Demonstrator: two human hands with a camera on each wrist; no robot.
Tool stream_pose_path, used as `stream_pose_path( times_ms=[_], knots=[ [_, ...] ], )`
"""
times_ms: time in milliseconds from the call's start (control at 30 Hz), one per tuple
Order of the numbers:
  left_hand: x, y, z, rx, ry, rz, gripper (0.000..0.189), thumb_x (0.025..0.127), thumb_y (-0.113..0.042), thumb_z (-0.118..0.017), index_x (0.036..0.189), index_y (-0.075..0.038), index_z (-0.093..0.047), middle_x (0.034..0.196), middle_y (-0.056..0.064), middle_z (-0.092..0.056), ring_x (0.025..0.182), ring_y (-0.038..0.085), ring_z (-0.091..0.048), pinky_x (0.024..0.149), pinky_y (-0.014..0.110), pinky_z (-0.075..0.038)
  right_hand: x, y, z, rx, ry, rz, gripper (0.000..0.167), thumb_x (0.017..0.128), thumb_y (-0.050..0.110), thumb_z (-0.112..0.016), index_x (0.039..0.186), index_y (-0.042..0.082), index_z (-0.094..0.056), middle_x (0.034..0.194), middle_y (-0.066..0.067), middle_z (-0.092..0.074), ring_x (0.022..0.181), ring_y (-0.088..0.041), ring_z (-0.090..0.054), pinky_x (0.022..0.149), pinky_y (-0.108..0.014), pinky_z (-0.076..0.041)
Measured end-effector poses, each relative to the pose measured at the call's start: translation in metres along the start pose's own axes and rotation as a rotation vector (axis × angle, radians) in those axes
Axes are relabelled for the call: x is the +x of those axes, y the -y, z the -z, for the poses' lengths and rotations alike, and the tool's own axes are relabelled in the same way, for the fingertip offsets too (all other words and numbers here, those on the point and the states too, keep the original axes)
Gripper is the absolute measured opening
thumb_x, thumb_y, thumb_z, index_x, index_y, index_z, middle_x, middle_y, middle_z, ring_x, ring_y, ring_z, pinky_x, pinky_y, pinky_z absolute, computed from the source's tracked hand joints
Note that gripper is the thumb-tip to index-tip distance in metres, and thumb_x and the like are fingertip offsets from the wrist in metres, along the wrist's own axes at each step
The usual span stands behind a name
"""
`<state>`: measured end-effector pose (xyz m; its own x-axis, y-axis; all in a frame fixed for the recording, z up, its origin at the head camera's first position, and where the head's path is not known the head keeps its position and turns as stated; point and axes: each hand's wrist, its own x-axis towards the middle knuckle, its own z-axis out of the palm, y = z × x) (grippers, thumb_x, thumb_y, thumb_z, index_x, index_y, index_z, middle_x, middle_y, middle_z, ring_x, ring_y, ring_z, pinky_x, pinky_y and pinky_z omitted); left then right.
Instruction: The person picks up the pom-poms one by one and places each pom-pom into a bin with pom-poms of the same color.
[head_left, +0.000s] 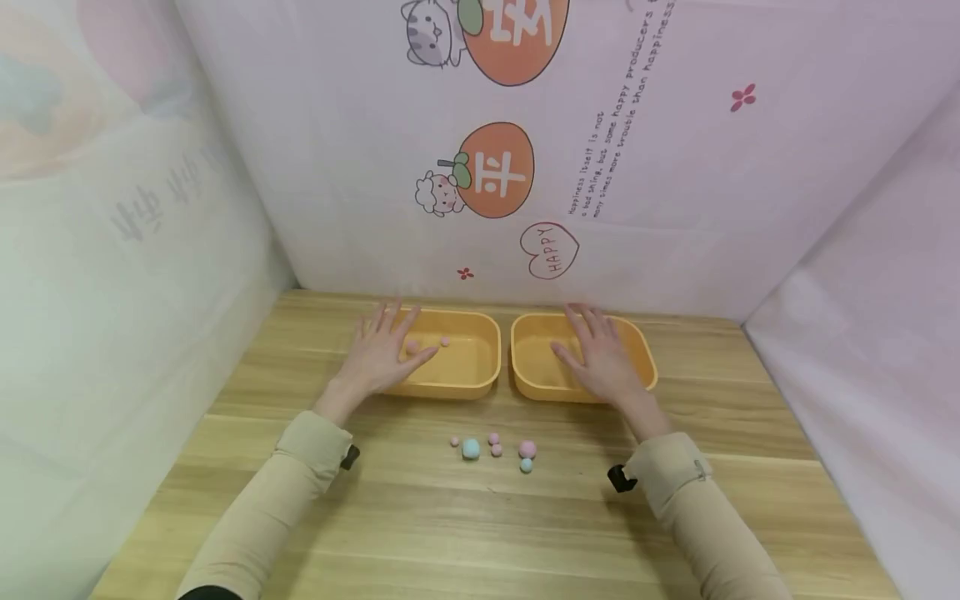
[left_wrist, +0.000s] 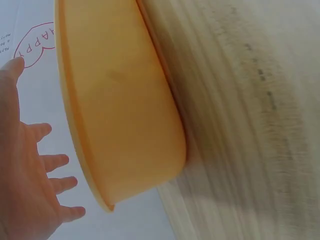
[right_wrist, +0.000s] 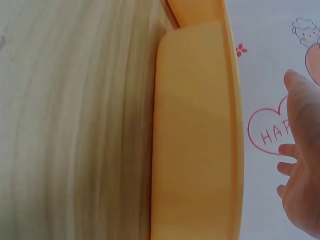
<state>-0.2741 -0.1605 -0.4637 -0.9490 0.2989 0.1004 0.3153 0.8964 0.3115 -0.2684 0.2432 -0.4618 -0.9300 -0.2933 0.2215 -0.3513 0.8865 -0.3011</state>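
My left hand (head_left: 381, 357) is spread above the left end of a yellow-orange plastic tub (head_left: 463, 390), fingers straight and apart. Two small pink balls (head_left: 445, 342) lie in that tub. Over the second, similar tub (head_left: 551, 393) hovers my right hand (head_left: 603, 360), also with spread fingers and holding nothing. What lies under that hand in the tub is hidden. In the left wrist view the fingers (left_wrist: 62, 185) stand apart beside the tub wall. On the table in front are small pink balls (head_left: 527, 450) and two light blue balls (head_left: 470, 449).
The two tubs stand side by side with a narrow gap, near the back edge of the wooden table (head_left: 420, 533). A printed white cloth (head_left: 645, 250) hangs right behind them, and more white cloth (head_left: 150, 275) closes off both sides.
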Motion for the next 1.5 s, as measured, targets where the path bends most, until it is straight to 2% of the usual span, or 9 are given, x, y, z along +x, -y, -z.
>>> stream_pose_path(
  times_ms=[200,433,600,767,933,1100,1200,1500],
  knots=[
    [-0.006,0.006,-0.004,-0.001,0.017,0.002,0.094,0.106,-0.074,-0.048,0.178,-0.021,-0.02,0.186,0.02,-0.01,0.172,0.048,-0.008,0.136,0.076,-0.004,-0.004,0.012,-0.008,0.028,-0.026,0.055,0.078,0.112,0.046,-0.056,0.174,0.007,-0.028,0.181,-0.026,-0.023,0.17,-0.049,-0.018,0.14,-0.068,-0.011],
    [-0.014,0.015,-0.01,-0.008,0.014,-0.001,0.097,0.105,-0.074,-0.049,0.178,-0.02,-0.017,0.186,0.02,-0.012,0.172,0.047,-0.007,0.136,0.076,-0.005,-0.013,0.033,-0.016,0.105,-0.01,0.082,0.077,0.112,0.041,-0.06,0.173,0.006,-0.03,0.178,-0.028,-0.029,0.167,-0.05,-0.023,0.139,-0.067,-0.017],
    [-0.019,0.023,-0.015,-0.008,0.009,0.0,0.103,0.103,-0.075,-0.051,0.178,-0.014,-0.014,0.186,0.02,-0.01,0.173,0.046,-0.01,0.138,0.073,-0.007,-0.022,0.05,-0.022,0.121,-0.039,0.147,0.075,0.11,0.036,-0.066,0.17,0.004,-0.036,0.176,-0.026,-0.036,0.165,-0.048,-0.031,0.136,-0.067,-0.027],
    [-0.022,0.03,-0.02,-0.004,0.027,0.013,0.114,0.103,-0.078,-0.05,0.177,-0.004,-0.005,0.186,0.023,-0.004,0.174,0.043,-0.007,0.141,0.066,-0.006,-0.03,0.066,-0.028,0.155,-0.08,0.222,0.073,0.106,0.031,-0.073,0.166,0.002,-0.044,0.17,-0.027,-0.044,0.159,-0.047,-0.042,0.132,-0.065,-0.036],
    [-0.022,0.033,-0.024,0.009,0.035,0.019,0.12,0.102,-0.081,-0.048,0.175,0.002,-0.001,0.185,0.026,-0.001,0.174,0.043,-0.004,0.142,0.061,-0.007,-0.036,0.081,-0.032,0.228,-0.086,0.248,0.067,0.104,0.026,-0.077,0.161,0.004,-0.051,0.161,-0.022,-0.054,0.151,-0.043,-0.053,0.126,-0.061,-0.048],
    [-0.021,0.035,-0.021,0.033,0.035,0.011,0.124,0.101,-0.083,-0.046,0.173,0.008,-0.003,0.183,0.028,0.005,0.173,0.046,-0.001,0.143,0.057,-0.005,-0.041,0.096,-0.036,0.308,-0.068,0.281,0.061,0.102,0.02,-0.08,0.155,0.003,-0.056,0.151,-0.019,-0.06,0.138,-0.038,-0.063,0.114,-0.055,-0.059],
    [-0.021,0.036,-0.018,0.034,0.045,0.014,0.125,0.101,-0.084,-0.046,0.173,0.009,-0.003,0.183,0.028,0.008,0.173,0.046,0.0,0.143,0.055,-0.003,-0.043,0.103,-0.039,0.35,-0.038,0.295,0.058,0.101,0.017,-0.08,0.152,0.001,-0.058,0.147,-0.019,-0.062,0.134,-0.037,-0.066,0.111,-0.052,-0.061],
    [-0.025,0.042,-0.016,0.068,0.051,0.021,0.127,0.1,-0.087,-0.044,0.172,0.01,-0.004,0.183,0.029,0.004,0.173,0.046,-0.002,0.143,0.057,-0.004,-0.05,0.118,-0.049,0.401,0.102,0.25,0.054,0.101,0.023,-0.081,0.15,0.008,-0.062,0.148,-0.013,-0.064,0.138,-0.034,-0.065,0.114,-0.053,-0.059]
  ],
)
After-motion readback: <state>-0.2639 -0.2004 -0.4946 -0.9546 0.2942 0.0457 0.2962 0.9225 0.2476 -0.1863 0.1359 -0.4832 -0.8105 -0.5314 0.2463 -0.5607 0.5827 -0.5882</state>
